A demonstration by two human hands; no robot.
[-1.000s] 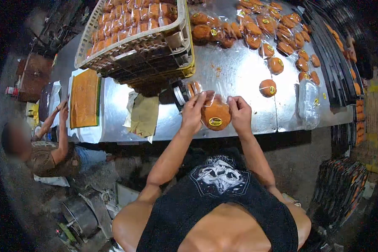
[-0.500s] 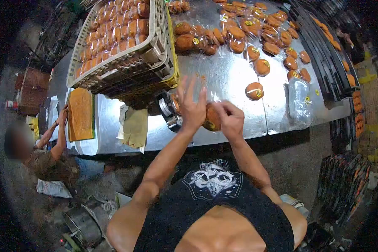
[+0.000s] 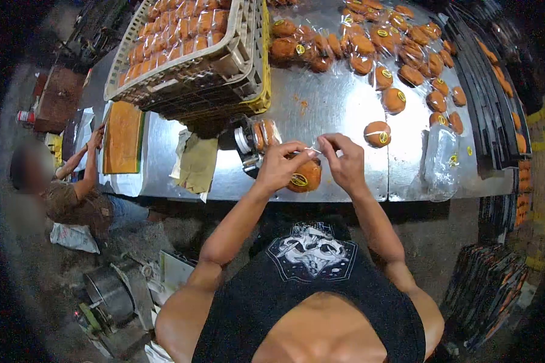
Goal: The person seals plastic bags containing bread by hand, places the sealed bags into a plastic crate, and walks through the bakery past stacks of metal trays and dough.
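Right in front of me on the metal table sits a round brown bun [image 3: 309,175] in a clear plastic bag with a yellow label. My left hand [image 3: 280,167] pinches the gathered bag end just above the bun. Opposite it, my right hand [image 3: 345,162] also pinches the bag end, its fingertips close to the left ones. Beside my left hand stands a device with a white roll [image 3: 243,140], apparently a tape dispenser. Another bagged pack of buns [image 3: 265,134] touches it. A single wrapped bun [image 3: 377,134] lies to the right of my right hand.
Stacked crates [image 3: 248,63] full of wrapped buns stand at the left. Many bagged buns [image 3: 361,45] spread over the back of the metal table [image 3: 339,106]. Clear plastic bags [image 3: 440,160] lie at right, near dark trays [image 3: 475,91]. A co-worker [image 3: 72,199] handles an orange-brown slab [image 3: 122,139].
My left hand has gone from spread fingers to a pinch on the bag end. Both hands now meet above the bun, and the view has shifted slightly.
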